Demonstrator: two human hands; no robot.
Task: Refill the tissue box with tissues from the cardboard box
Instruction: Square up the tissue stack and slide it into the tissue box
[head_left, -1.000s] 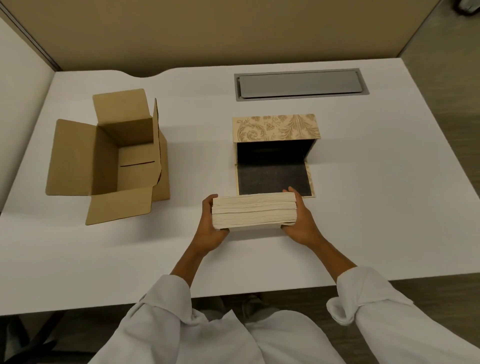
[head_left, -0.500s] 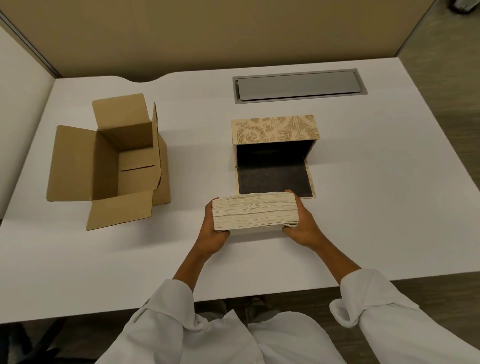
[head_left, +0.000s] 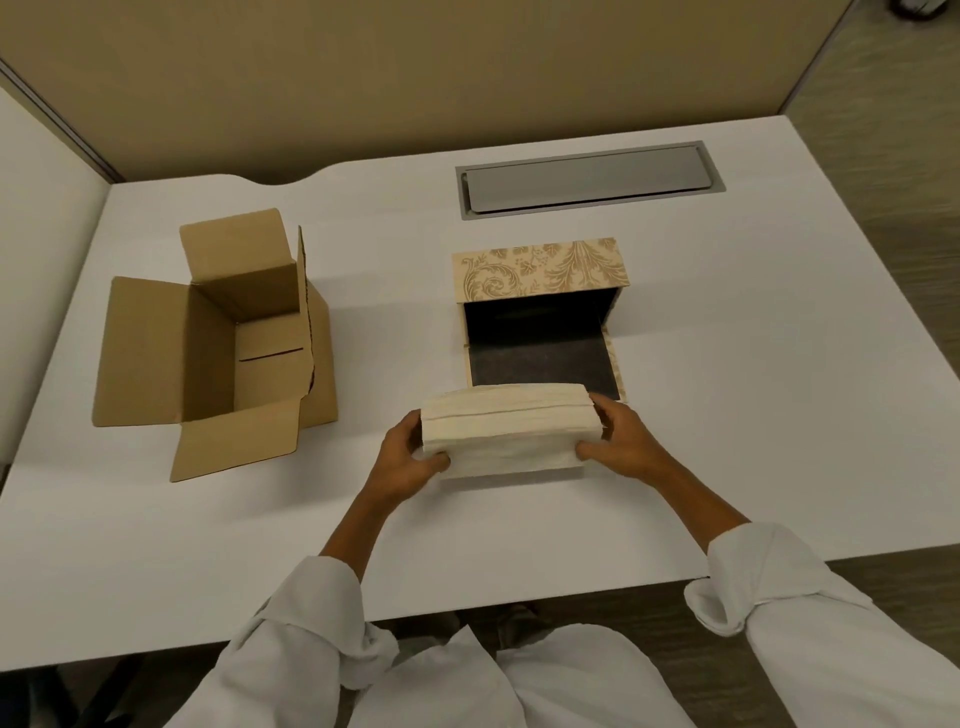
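Note:
A thick stack of cream tissues (head_left: 506, 430) is held between both hands just in front of the tissue box. My left hand (head_left: 408, 460) grips its left end and my right hand (head_left: 621, 439) grips its right end. The tissue box (head_left: 540, 267) has a beige floral pattern; its front flap lies open flat on the table, showing a dark, hollow inside. The stack's far edge overlaps the near edge of that flap. The brown cardboard box (head_left: 228, 343) stands at the left with its flaps spread, and no tissues are visible inside it.
The white table (head_left: 753, 389) ends at a beige partition behind. A grey metal cable hatch (head_left: 587, 182) is set into the table behind the tissue box. White sleeves and my lap fill the bottom of the view.
The tissue stack has been lifted slightly and tipped, so more of its top face shows. Both hands keep their grip on its ends, now nearer the open flap.

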